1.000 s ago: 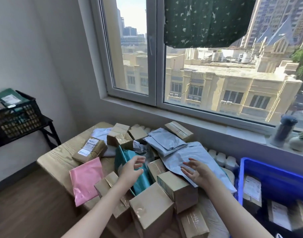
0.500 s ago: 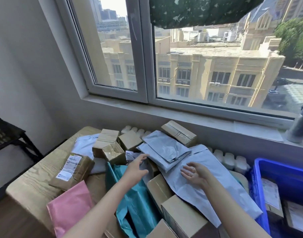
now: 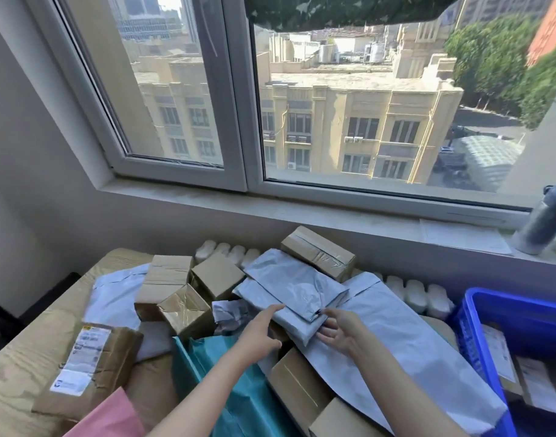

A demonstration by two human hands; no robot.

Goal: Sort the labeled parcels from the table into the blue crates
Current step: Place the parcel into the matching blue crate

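Head: left hand point(image 3: 260, 335), right hand point(image 3: 339, 332) flank grey mailer point(image 3: 289, 288); fingers straight, touching its near edge.

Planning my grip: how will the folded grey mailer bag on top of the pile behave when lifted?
Probably floppy: the grey mailer bag is wrinkled, creased film folded over itself, so it may sag or unfold. Its shiny surface looks slippery. It lies fairly flat, so likely light and unlikely to roll.

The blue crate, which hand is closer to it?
Right. The right hand touches the grey mailers left of the blue crate; the left hand is even farther left.
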